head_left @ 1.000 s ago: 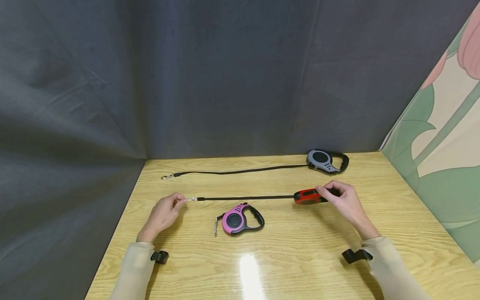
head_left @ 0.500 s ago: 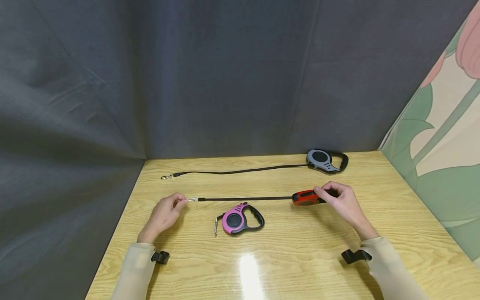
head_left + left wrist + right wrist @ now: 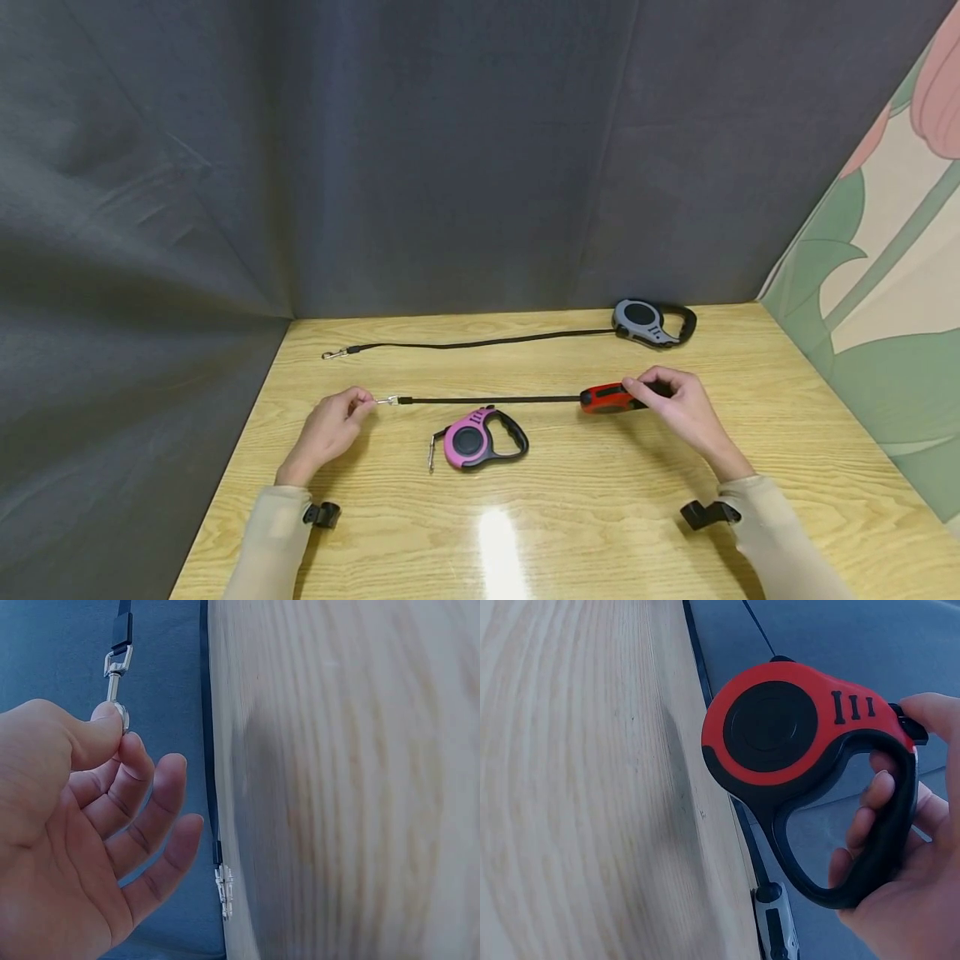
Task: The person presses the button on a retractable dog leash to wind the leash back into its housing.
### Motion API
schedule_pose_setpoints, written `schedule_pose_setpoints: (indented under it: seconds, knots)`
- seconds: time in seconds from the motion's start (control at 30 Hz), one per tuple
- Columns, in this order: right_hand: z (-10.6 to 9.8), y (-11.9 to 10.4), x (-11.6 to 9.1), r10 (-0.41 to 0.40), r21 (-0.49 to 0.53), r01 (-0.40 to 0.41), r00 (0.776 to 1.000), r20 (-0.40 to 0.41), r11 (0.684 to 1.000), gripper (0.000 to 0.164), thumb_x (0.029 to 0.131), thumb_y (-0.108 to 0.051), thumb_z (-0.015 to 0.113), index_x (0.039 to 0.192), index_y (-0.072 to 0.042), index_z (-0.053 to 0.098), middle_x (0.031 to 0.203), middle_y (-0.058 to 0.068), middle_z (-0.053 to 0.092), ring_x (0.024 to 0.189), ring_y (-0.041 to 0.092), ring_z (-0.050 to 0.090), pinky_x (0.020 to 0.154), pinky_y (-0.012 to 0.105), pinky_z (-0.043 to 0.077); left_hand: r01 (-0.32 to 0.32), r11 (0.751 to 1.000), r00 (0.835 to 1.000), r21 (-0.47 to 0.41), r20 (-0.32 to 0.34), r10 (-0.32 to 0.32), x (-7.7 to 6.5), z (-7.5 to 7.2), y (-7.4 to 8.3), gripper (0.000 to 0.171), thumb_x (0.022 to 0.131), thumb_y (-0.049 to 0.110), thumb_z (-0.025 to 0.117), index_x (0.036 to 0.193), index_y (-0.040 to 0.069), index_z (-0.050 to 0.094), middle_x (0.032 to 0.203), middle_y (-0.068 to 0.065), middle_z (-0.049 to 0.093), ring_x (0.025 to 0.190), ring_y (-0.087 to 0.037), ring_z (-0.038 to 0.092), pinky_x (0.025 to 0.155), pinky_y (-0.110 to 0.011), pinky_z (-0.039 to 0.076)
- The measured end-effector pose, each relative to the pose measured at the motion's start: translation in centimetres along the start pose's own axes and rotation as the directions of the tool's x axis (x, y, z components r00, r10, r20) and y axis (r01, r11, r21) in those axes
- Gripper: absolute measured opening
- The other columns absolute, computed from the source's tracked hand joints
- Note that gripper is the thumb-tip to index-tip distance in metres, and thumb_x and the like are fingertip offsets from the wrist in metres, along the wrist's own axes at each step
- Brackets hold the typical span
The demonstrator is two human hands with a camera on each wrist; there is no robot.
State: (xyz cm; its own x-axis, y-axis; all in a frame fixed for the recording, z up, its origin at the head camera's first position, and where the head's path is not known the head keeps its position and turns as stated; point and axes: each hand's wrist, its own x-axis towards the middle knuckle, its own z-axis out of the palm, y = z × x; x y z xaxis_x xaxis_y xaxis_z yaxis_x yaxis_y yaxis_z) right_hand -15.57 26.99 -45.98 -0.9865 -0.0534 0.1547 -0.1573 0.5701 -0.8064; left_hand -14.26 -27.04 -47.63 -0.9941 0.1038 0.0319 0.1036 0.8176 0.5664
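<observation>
A red and black retractable dog leash [image 3: 606,398] is gripped by my right hand [image 3: 678,408]. In the right wrist view the fingers curl round its black handle [image 3: 889,840], and the thumb lies at the button. Its black strap [image 3: 487,400] runs out nearly straight to the left. At the strap's far end, my left hand [image 3: 330,429] pinches the silver snap hook [image 3: 114,686] between thumb and forefinger, the other fingers loosely bent. A pink and black retractable leash [image 3: 468,442] lies on the table just in front of the strap, its own hook [image 3: 431,454] at its left.
Behind, a grey retractable leash [image 3: 641,315] lies near the table's back edge, its strap [image 3: 480,342] drawn out leftward to a hook [image 3: 335,354]. A dark curtain [image 3: 450,167] rises behind the wooden table [image 3: 405,533]. A flowered panel [image 3: 892,275] stands at the right.
My right hand has moved slightly left with the red leash, and the stretch of strap between the hands is a little shorter. My left hand has barely moved.
</observation>
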Motion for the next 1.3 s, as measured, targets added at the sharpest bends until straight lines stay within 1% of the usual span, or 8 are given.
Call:
schedule_pose_setpoints:
  seconds: [0.13, 0.23, 0.37, 0.47, 0.77, 0.9, 1.13, 1.3]
  knots:
    - [0.1, 0.0, 0.0, -0.007, 0.007, 0.006, 1.0, 0.006, 1.0, 0.024, 0.101, -0.038, 0.075, 0.09, -0.016, 0.077, 0.094, 0.001, 0.076, 0.081, 0.009, 0.058, 0.073, 0.025, 0.045, 0.003, 1.0, 1.0, -0.001, 0.007, -0.003, -0.1, -0.1, 0.2, 0.02, 0.111, 0.024, 0.058, 0.112, 0.009, 0.071, 0.088, -0.004, 0.067, 0.077, -0.017, 0.052, 0.075, -0.034, 0.043]
    - [0.2, -0.1, 0.0, -0.011, 0.021, 0.011, 1.0, 0.003, 1.0, 0.025, 0.1, -0.037, 0.076, 0.09, -0.014, 0.077, 0.091, -0.002, 0.075, 0.078, 0.009, 0.058, 0.071, 0.026, 0.045, 0.001, 1.0, 1.0, -0.001, 0.014, -0.001, -0.2, -0.1, 0.3, 0.019, 0.111, 0.023, 0.058, 0.112, 0.008, 0.071, 0.088, -0.003, 0.067, 0.077, -0.016, 0.052, 0.075, -0.034, 0.043]
    - [0.3, -0.1, -0.1, -0.022, 0.036, 0.023, 0.999, -0.024, 0.999, 0.024, 0.099, -0.033, 0.078, 0.089, -0.011, 0.077, 0.084, -0.009, 0.072, 0.073, 0.009, 0.057, 0.067, 0.026, 0.045, -0.001, 1.0, 1.0, -0.001, 0.019, 0.001, -0.2, -0.1, 0.5, 0.019, 0.111, 0.021, 0.057, 0.112, 0.008, 0.071, 0.09, -0.004, 0.069, 0.079, -0.016, 0.053, 0.075, -0.034, 0.044]
    - [0.3, -0.1, -0.1, -0.031, 0.04, 0.033, 0.998, -0.046, 0.999, 0.022, 0.097, -0.03, 0.08, 0.087, -0.01, 0.077, 0.081, -0.011, 0.071, 0.071, 0.008, 0.057, 0.065, 0.026, 0.045, 0.001, 1.0, 1.0, -0.002, 0.018, -0.001, -0.2, 0.0, 0.7, 0.018, 0.112, 0.021, 0.057, 0.112, 0.009, 0.071, 0.092, -0.005, 0.07, 0.079, -0.017, 0.054, 0.076, -0.035, 0.045]
    - [0.4, -0.3, 0.0, -0.047, 0.064, 0.05, 0.998, -0.046, 0.997, 0.02, 0.094, -0.025, 0.084, 0.086, -0.009, 0.076, 0.077, -0.011, 0.069, 0.066, 0.007, 0.055, 0.061, 0.026, 0.045, -0.013, 1.0, 0.999, -0.008, 0.038, 0.013, 0.0, 0.4, 1.2, 0.02, 0.112, 0.022, 0.057, 0.114, 0.007, 0.071, 0.093, -0.005, 0.07, 0.079, -0.016, 0.053, 0.076, -0.033, 0.045]
    - [0.5, -0.2, 0.1, -0.055, 0.076, 0.058, 0.997, -0.047, 0.995, 0.018, 0.093, -0.022, 0.085, 0.086, -0.008, 0.076, 0.075, -0.011, 0.067, 0.064, 0.006, 0.054, 0.059, 0.026, 0.044, -0.012, 1.0, 0.999, -0.009, 0.033, 0.013, 0.1, 0.4, 1.3, 0.019, 0.111, 0.022, 0.058, 0.113, 0.008, 0.071, 0.094, -0.004, 0.07, 0.08, -0.016, 0.054, 0.076, -0.034, 0.045]
    - [0.6, 0.1, 0.1, -0.042, 0.078, 0.046, 0.998, -0.048, 0.996, 0.019, 0.093, -0.023, 0.084, 0.085, -0.008, 0.076, 0.073, -0.011, 0.066, 0.064, 0.007, 0.054, 0.059, 0.025, 0.044, -0.013, 1.0, 0.999, -0.004, 0.033, 0.013, 0.1, 0.4, 1.5, 0.019, 0.111, 0.022, 0.058, 0.112, 0.009, 0.071, 0.095, -0.004, 0.071, 0.081, -0.017, 0.055, 0.077, -0.034, 0.046]
    - [0.6, 0.1, -0.1, -0.045, 0.076, 0.048, 0.998, -0.045, 0.996, 0.02, 0.095, -0.026, 0.083, 0.086, -0.009, 0.076, 0.076, -0.011, 0.069, 0.066, 0.007, 0.055, 0.06, 0.025, 0.045, -0.021, 1.0, 0.999, -0.008, 0.037, 0.022, 0.1, 0.5, 1.8, 0.018, 0.111, 0.022, 0.058, 0.112, 0.01, 0.072, 0.095, -0.004, 0.072, 0.081, -0.016, 0.057, 0.077, -0.035, 0.047]
